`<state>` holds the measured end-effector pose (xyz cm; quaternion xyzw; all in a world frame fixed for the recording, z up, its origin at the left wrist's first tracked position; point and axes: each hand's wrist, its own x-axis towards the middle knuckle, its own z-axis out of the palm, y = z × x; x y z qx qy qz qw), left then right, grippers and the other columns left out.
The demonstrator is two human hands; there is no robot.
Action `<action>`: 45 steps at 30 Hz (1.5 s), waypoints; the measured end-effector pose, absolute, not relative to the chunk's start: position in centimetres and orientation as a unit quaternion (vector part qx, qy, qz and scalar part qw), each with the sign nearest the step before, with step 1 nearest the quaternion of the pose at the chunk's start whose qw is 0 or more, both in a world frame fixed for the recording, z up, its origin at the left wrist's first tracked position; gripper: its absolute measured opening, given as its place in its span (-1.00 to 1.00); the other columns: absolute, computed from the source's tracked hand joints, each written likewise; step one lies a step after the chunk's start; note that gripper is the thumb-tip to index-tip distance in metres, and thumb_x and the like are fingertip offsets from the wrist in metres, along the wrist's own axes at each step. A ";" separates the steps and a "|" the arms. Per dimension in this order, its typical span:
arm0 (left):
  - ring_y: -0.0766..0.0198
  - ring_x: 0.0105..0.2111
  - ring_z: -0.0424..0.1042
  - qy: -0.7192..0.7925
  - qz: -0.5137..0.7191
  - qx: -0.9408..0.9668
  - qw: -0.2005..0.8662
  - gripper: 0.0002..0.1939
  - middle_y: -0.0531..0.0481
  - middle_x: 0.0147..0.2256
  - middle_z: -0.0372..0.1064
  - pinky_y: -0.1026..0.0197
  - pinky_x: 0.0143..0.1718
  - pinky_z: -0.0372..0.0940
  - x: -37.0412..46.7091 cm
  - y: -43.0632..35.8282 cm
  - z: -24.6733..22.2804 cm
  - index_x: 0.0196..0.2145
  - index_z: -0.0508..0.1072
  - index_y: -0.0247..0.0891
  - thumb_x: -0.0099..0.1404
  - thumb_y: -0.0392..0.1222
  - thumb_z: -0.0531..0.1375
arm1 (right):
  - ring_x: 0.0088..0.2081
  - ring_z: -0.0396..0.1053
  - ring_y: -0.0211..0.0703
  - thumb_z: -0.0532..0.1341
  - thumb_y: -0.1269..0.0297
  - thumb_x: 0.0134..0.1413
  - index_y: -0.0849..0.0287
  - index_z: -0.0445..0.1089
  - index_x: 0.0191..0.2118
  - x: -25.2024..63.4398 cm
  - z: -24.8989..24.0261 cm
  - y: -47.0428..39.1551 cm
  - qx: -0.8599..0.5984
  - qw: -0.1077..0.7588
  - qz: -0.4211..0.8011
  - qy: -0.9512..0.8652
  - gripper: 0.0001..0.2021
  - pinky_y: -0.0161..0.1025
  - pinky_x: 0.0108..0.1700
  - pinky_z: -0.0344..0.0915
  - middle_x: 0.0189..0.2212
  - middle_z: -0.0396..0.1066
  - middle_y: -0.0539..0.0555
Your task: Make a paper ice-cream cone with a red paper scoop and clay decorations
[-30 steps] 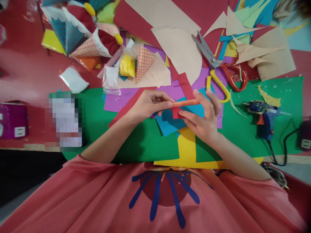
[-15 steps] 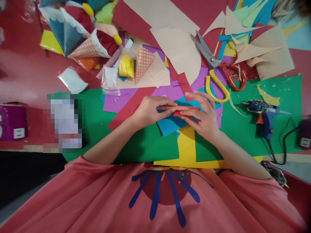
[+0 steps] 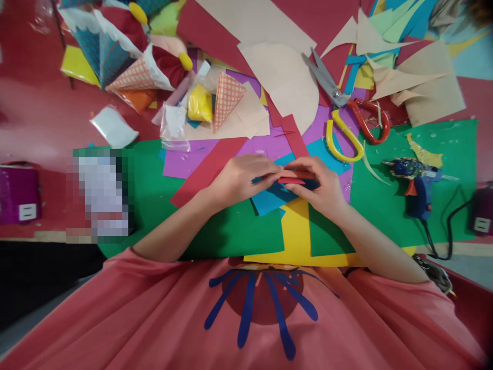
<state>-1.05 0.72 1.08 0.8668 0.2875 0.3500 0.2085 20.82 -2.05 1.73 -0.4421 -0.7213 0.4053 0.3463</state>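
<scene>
Between my two hands is a small red piece of craft sheet (image 3: 291, 181), edge-on, with a paler orange edge along its top. My left hand (image 3: 246, 177) pinches its left end between thumb and fingers. At the other end, my right hand (image 3: 321, 180) curls around it, thumb below and fingers above. Fingers partly hide the piece, so I cannot tell its full shape. Under the hands lie a blue sheet (image 3: 265, 201) and a yellow sheet (image 3: 296, 226). Just beyond the right hand is a red strip (image 3: 295, 134).
Scissors (image 3: 337, 97) with red and yellow handles lie open beyond my right hand. A blue glue gun (image 3: 419, 187) with a cord rests at the right on a green sheet (image 3: 385, 216). Patterned cones (image 3: 142, 69) and plastic packets (image 3: 114, 127) sit at the far left.
My right-hand fingers, stretched out before, have curled in around the piece. More of its red lower part shows. The left hand has barely moved.
</scene>
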 end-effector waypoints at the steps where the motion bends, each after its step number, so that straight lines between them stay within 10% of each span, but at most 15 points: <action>1: 0.36 -0.27 0.56 0.284 0.348 0.870 0.203 -0.82 -0.01 -0.28 0.60 0.33 -0.19 0.40 -1.0 0.7 1.1 -0.21 0.52 -0.29 0.42 -0.21 0.13 | -0.06 0.54 -0.07 0.32 0.17 0.15 0.10 0.41 -0.01 20.9 1.8 -2.0 -0.441 0.337 0.414 -0.722 -0.69 -0.13 -0.03 0.48 -0.08 0.56 0.12; 17: 0.33 -0.25 0.50 0.255 0.351 0.877 0.207 -0.77 -0.04 -0.32 0.51 0.27 -0.20 0.41 -0.2 0.2 0.8 -0.26 0.40 -0.29 0.49 -0.18 0.01 | -0.32 0.48 -0.24 0.33 0.06 0.10 0.13 0.34 -0.49 19.7 2.0 -2.7 -0.487 0.411 0.522 -0.567 -0.70 -0.26 -0.26 0.44 -0.36 0.52 0.03; 29: 0.34 -0.31 0.52 0.296 0.348 0.835 0.308 -0.84 0.01 -0.32 0.53 0.32 -0.29 0.39 -0.8 0.4 1.0 -0.22 0.46 -0.28 0.37 -0.12 0.21 | -0.21 0.54 -0.21 0.31 0.16 0.15 0.09 0.57 -0.24 21.2 2.4 -1.4 -0.404 0.337 0.586 -0.616 -0.85 -0.24 -0.18 0.46 -0.16 0.59 0.06; 40: 0.33 -0.32 0.51 0.244 0.356 0.859 0.274 -0.81 0.00 -0.36 0.51 0.27 -0.27 0.40 -0.6 0.5 0.5 -0.26 0.43 -0.27 0.42 -0.11 0.13 | -0.45 0.43 -0.36 0.41 0.08 -0.01 0.18 0.44 -0.46 20.5 2.8 -1.5 -0.438 0.361 0.644 -0.514 -0.72 -0.37 -0.37 0.41 -0.46 0.49 -0.02; 45: 0.31 -0.28 0.51 0.228 0.357 0.873 0.241 -0.88 -0.02 -0.32 0.50 0.25 -0.22 0.41 -0.9 0.4 0.6 -0.20 0.40 -0.25 0.42 -0.16 0.14 | -0.53 0.42 -0.37 0.44 0.06 -0.08 0.19 0.47 -0.24 20.4 3.4 -1.1 -0.415 0.292 0.743 -0.435 -0.64 -0.40 -0.52 0.39 -0.49 0.49 -0.07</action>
